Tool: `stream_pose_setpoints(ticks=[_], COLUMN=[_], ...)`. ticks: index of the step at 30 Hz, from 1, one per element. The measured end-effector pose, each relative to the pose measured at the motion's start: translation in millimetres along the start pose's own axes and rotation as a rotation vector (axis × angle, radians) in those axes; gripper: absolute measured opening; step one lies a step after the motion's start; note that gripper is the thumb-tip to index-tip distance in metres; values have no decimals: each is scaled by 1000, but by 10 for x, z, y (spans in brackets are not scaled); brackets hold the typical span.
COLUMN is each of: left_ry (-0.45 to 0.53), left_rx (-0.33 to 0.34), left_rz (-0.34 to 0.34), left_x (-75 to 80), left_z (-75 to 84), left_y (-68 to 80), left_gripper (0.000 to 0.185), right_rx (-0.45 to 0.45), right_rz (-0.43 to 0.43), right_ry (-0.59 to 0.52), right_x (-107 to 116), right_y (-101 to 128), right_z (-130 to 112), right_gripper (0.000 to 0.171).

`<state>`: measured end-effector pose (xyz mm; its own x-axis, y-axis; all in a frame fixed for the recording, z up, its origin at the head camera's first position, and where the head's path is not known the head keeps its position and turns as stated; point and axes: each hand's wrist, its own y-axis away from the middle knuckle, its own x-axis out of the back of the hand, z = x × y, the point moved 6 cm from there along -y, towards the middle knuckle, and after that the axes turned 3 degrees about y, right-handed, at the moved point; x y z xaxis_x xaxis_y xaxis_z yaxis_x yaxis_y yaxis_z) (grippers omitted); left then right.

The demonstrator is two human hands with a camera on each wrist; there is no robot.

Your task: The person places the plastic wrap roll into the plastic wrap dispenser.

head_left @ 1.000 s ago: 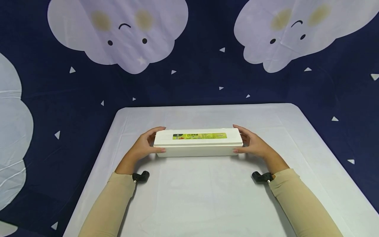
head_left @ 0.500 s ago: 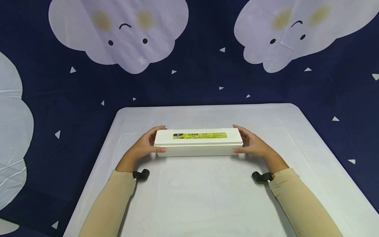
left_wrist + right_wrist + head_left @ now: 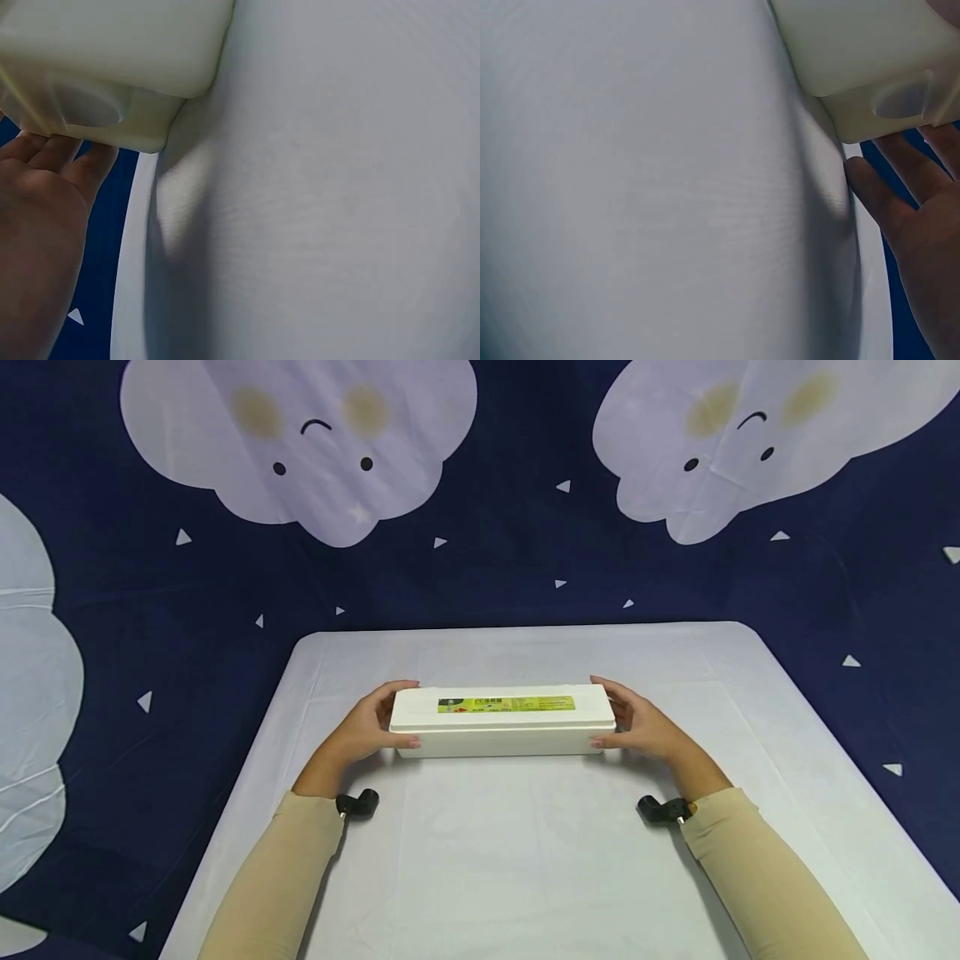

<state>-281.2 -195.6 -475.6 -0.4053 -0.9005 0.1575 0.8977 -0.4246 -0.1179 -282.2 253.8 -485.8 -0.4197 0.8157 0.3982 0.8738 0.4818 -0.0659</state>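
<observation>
A long white box (image 3: 501, 727) with a green and yellow label (image 3: 506, 703) on its lid lies across the middle of the table (image 3: 525, 860). My left hand (image 3: 367, 727) cups its left end, thumb on the near side and fingers over the far side. At the other end my right hand (image 3: 645, 722) holds it the same way. In the left wrist view the box corner (image 3: 112, 52) sits just above my fingers (image 3: 45, 157). In the right wrist view the box end (image 3: 862, 52) has an oval recess, and my fingers (image 3: 922, 195) reach behind it.
A white cloth covers the table, whose far edge (image 3: 525, 628) meets a dark blue backdrop (image 3: 525, 568) printed with clouds. Black wrist mounts (image 3: 357, 804) (image 3: 660, 810) sit at my beige sleeves. Bare cloth lies in front of and behind the box.
</observation>
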Motion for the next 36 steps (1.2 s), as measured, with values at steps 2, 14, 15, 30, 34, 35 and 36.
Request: stream_pose_setpoints(ticks=[2,14,15,30,34,35,36], left_ry=[-3,-28,-30,-49,-84,-92,-99], left_rx=[-13,-55,-58,-34,-2,4,9], left_rz=[4,37,37,12,-27,-37,-46], left_x=[-1,4,2,8,-8,-12,-16], left_z=[19,65,69,38,22,20,20], left_y=[-3,17,18,58,41,36,30], left_gripper=[101,98,98,99,100,100,100], right_rx=[3,17,20,61,54,51,49], right_rz=[9,55,55,25,19,19,20], right_ry=[-10,-45,-49,-16,-16,-17,-19], right_x=[5,7,5,-38,-43,-44,-45], right_y=[1,35,36,18,32,37,41], right_z=[-11,-34,-35,-13,-19,-21,-23], right_gripper=[114,119,119,119,119,119,119])
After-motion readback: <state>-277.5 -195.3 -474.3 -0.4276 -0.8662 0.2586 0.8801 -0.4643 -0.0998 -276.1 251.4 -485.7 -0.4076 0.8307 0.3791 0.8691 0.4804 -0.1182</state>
